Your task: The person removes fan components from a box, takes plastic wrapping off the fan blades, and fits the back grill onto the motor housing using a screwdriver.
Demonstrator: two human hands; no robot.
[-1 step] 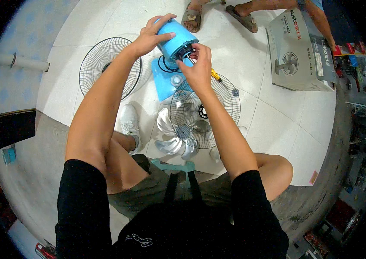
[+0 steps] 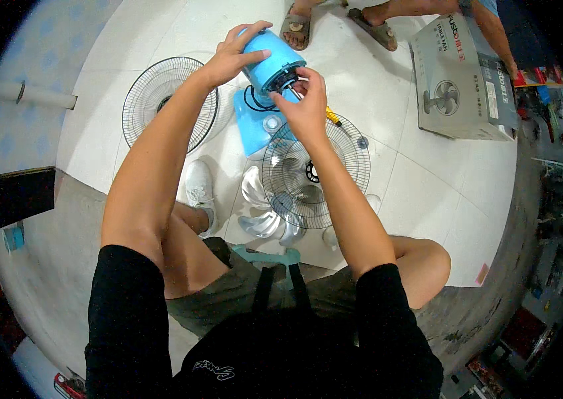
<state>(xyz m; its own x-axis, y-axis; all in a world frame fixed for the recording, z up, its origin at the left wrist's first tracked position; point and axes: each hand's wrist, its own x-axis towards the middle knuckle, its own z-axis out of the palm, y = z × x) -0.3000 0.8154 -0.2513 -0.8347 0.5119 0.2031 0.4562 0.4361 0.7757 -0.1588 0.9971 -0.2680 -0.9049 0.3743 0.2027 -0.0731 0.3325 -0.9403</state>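
Observation:
A blue fan motor housing [image 2: 273, 61] on its blue base [image 2: 249, 130] stands tilted towards me. My left hand [image 2: 241, 52] grips the housing from the left and top, thumb across its side. At the front end, where a black part and a metal shaft [image 2: 293, 92] show, the fingers of my right hand [image 2: 306, 103] are curled in; what exactly they pinch is partly hidden. Below my right hand lies a round black wire fan grille [image 2: 351, 169]. Silver fan blades [image 2: 259, 225] rest partly beneath it.
A second wire grille [image 2: 136, 110] lies on the tiles at left. A yellow-handled screwdriver [image 2: 333, 116] is by the near grille. At right stands a carton [image 2: 444, 86], with another person's hand at its edge; sandalled feet [image 2: 295, 30] are at the far side.

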